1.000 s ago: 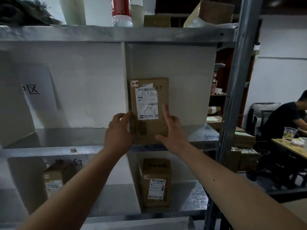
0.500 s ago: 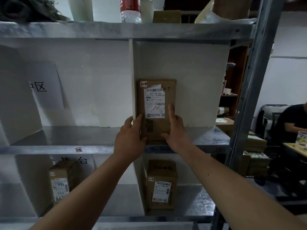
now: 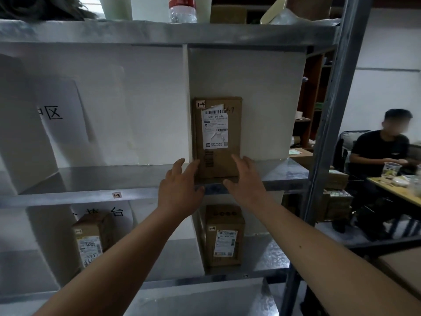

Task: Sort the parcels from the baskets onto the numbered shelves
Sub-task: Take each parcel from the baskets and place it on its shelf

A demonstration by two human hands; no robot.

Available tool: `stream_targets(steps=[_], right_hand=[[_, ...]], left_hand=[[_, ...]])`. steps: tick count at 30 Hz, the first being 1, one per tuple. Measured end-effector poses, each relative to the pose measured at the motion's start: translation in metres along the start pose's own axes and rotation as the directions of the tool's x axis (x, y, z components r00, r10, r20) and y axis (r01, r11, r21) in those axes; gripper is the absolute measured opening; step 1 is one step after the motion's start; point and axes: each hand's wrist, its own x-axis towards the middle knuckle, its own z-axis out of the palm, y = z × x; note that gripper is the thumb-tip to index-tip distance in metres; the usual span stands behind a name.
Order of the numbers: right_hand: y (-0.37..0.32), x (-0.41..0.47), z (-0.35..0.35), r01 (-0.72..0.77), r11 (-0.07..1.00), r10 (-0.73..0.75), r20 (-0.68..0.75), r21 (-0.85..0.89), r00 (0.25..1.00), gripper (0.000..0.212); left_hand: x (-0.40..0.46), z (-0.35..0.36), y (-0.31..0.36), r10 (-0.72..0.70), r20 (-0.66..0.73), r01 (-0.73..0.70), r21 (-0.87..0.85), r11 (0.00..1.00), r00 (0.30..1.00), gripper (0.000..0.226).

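Note:
A tall brown cardboard parcel (image 3: 217,137) with a white shipping label and a small "1-4" sticker stands upright on the metal shelf (image 3: 280,176), pushed against the white divider on its left. My left hand (image 3: 180,188) hovers at its lower left corner with fingers spread, holding nothing. My right hand (image 3: 245,181) is just off its lower right corner, fingers apart, also holding nothing.
One shelf down stand two more labelled parcels, one below (image 3: 224,236) and one at the left (image 3: 91,240). A grey steel upright (image 3: 328,133) frames the rack on the right. A person (image 3: 382,151) sits at a table (image 3: 398,195) beyond it. Bottles (image 3: 182,8) and boxes sit on top.
Both hands have let go of the parcel and drawn back a little with fingers spread. The parcel now stands on the shelf by itself, deeper against the divider.

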Motion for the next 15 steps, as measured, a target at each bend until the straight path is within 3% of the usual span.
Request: stream_targets(steps=[6,15], right_hand=[[-0.02,-0.053,0.001,-0.015,0.99,0.02,0.04,-0.138,0.999,0.061],[-0.008,-0.165,-0.018,-0.3,0.918,0.325,0.058,-0.262,0.944,0.065]], left_hand=[[-0.031,0.004,-0.004,0.1,0.073,-0.099,-0.016,0.995,0.992,0.075],[-0.1,0.027,0.018,0.333,0.252,-0.299,-0.162,0.94,0.909,0.064]])
